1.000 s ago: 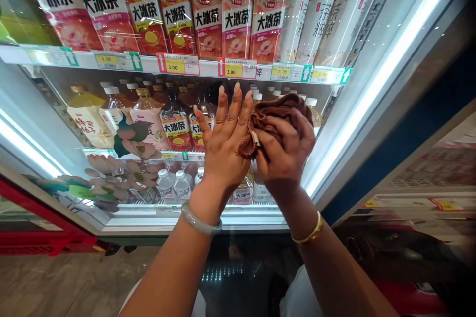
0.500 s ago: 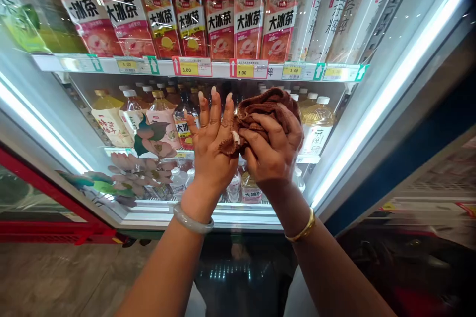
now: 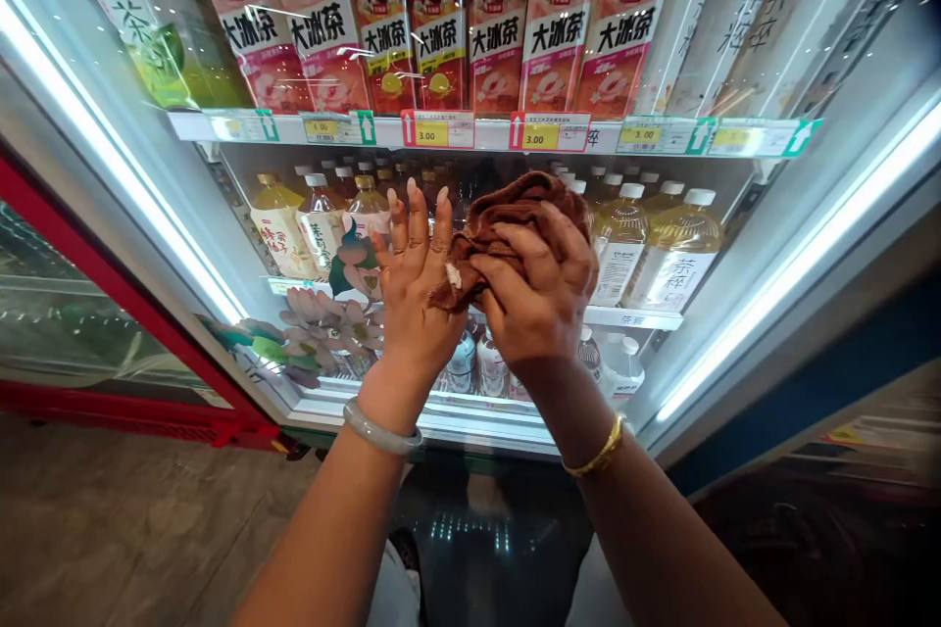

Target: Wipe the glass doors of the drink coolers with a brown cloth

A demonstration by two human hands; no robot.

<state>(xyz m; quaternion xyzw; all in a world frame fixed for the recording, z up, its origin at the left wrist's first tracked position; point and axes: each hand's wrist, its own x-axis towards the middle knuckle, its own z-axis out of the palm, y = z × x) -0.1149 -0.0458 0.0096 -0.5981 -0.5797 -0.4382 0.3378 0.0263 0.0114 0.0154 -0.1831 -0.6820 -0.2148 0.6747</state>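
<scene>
My right hand (image 3: 540, 299) grips a bunched brown cloth (image 3: 515, 211) and presses it against the glass door (image 3: 735, 245) of a drinks fridge. Beside it, my left hand (image 3: 416, 289) lies flat on the same glass with fingers spread upward, its edge touching the cloth. A pale bangle circles my left wrist and a gold one my right. Behind the glass, tea bottles (image 3: 500, 39) stand in rows on white shelves with yellow price tags (image 3: 540, 134).
A flower decal (image 3: 316, 318) covers the lower left of the glass. Lit strips run down both door sides. A red-framed fridge (image 3: 110, 313) stands to the left. Grey tiled floor (image 3: 110, 529) lies below, and a dark panel sits under the door.
Both hands and the cloth stay together on the glass while the view shifts right; the cloth has slid slightly leftward across the door relative to the bottles behind.
</scene>
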